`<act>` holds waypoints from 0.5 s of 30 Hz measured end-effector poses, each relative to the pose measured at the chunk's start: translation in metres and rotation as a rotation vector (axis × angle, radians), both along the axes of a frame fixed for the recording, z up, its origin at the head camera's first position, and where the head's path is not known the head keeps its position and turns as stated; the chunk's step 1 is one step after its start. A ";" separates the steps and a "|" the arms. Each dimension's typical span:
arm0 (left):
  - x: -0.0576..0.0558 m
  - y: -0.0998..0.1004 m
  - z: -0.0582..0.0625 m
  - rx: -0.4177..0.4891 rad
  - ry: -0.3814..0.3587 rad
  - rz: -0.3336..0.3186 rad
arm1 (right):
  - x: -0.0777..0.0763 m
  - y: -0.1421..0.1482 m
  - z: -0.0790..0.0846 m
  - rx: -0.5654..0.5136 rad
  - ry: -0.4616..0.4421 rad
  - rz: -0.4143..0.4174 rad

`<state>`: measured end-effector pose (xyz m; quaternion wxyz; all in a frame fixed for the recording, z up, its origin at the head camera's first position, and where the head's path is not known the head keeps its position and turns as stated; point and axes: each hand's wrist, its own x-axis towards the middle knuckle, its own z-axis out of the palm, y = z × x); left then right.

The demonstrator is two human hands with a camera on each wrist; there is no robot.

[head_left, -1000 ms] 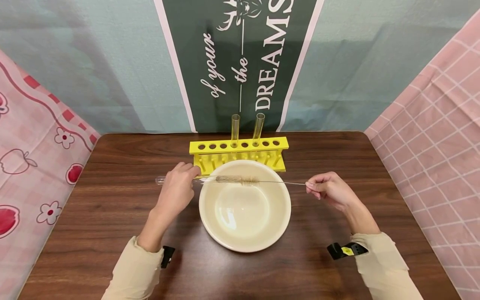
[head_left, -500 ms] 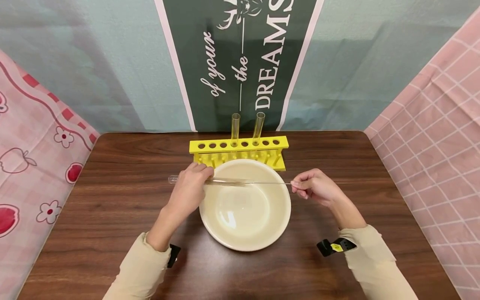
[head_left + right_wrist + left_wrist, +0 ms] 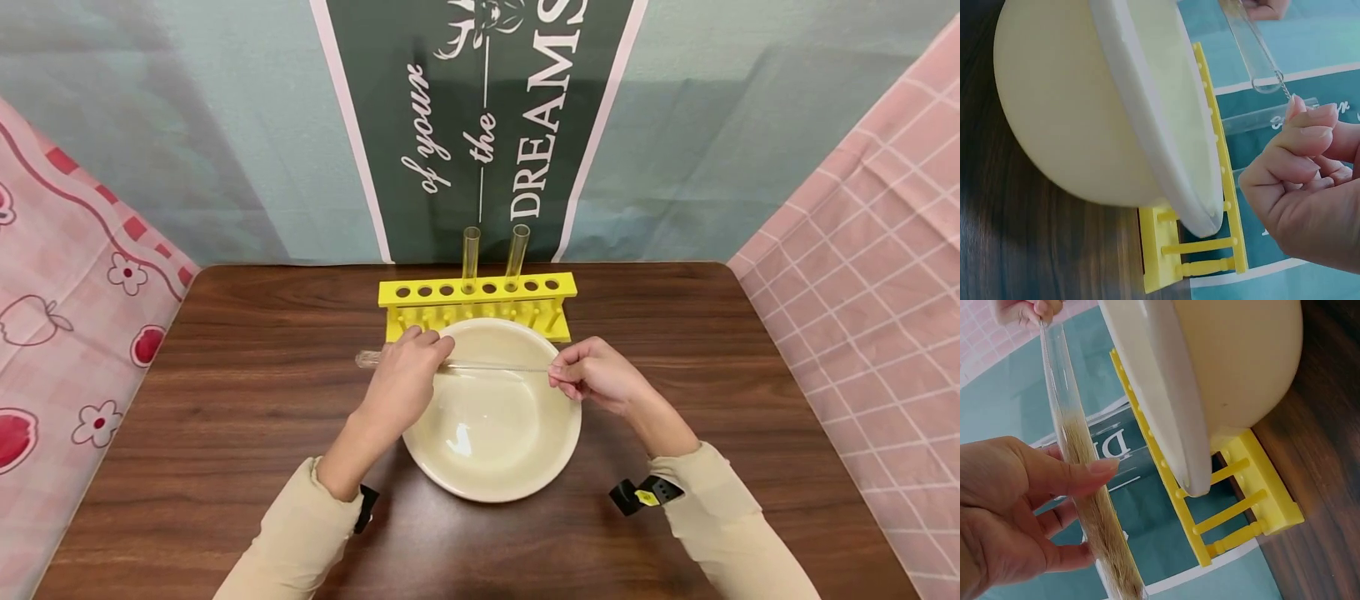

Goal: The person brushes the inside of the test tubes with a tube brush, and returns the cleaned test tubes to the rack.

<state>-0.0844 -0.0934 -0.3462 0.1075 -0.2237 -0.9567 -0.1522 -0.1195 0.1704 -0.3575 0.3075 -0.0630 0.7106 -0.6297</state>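
Note:
My left hand (image 3: 405,375) grips a clear glass test tube (image 3: 1063,381) held sideways above the cream basin (image 3: 491,487). Inside the tube lies the bristle part of a test tube brush (image 3: 1100,531), its tan bristles filling the stretch under my left fingers. My right hand (image 3: 600,375) pinches the brush's twisted wire handle (image 3: 1283,84) just outside the tube's open mouth. In the head view the tube's rounded end sticks out to the left of my left hand, and its middle is hidden behind that hand.
Behind the basin stands a yellow test tube rack (image 3: 390,293) with pegs along its base. Two upright test tubes, one on the left (image 3: 470,258) and one on the right (image 3: 517,257), sit in it. The brown wooden table (image 3: 247,333) meets fabric-covered walls.
The brush has slid deep into the tube; its bristles showed outside the mouth a second ago. My right hand has moved left and my left hand right, bringing them closer together.

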 end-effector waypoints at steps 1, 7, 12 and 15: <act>0.000 0.001 0.000 -0.002 0.001 -0.002 | 0.000 -0.002 0.000 -0.001 -0.003 -0.005; 0.000 0.003 0.002 -0.004 -0.005 0.006 | -0.001 -0.005 -0.001 -0.003 0.009 -0.037; 0.000 0.003 0.002 -0.005 -0.015 0.005 | -0.002 -0.004 -0.004 0.055 0.073 -0.004; -0.001 0.001 0.002 0.009 -0.024 -0.005 | -0.004 -0.003 -0.004 0.164 0.185 0.057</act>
